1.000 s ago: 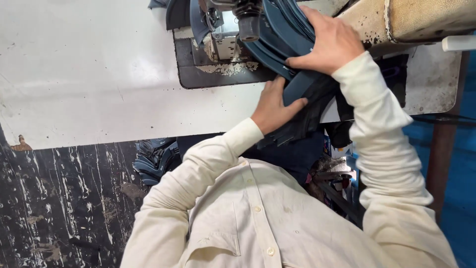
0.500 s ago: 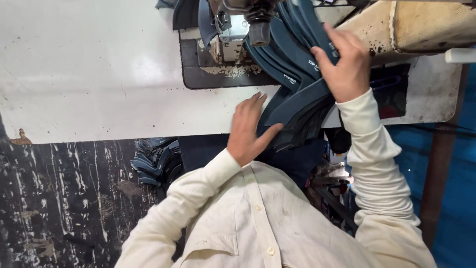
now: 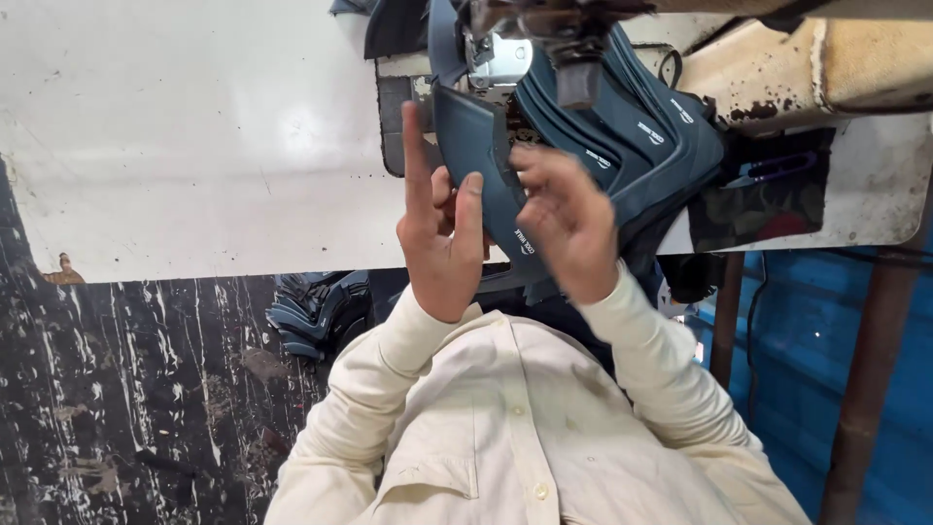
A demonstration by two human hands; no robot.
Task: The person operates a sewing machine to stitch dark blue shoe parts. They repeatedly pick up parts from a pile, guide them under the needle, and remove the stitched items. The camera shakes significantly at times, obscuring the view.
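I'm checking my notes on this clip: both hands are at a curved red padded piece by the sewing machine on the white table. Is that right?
Not quite: the curved padded piece is dark blue, not red. The head view shows the left hand and right hand at it, by the sewing machine on the white table.

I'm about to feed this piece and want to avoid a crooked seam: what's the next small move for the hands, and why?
Probably slide the dark blue curved piece forward, flat under the sewing machine head. Left hand and right hand both grip its near edge, and it stands raised off the white table, its far end just short of the machine. The stack of finished pieces lies to the right, so keep clear of it.
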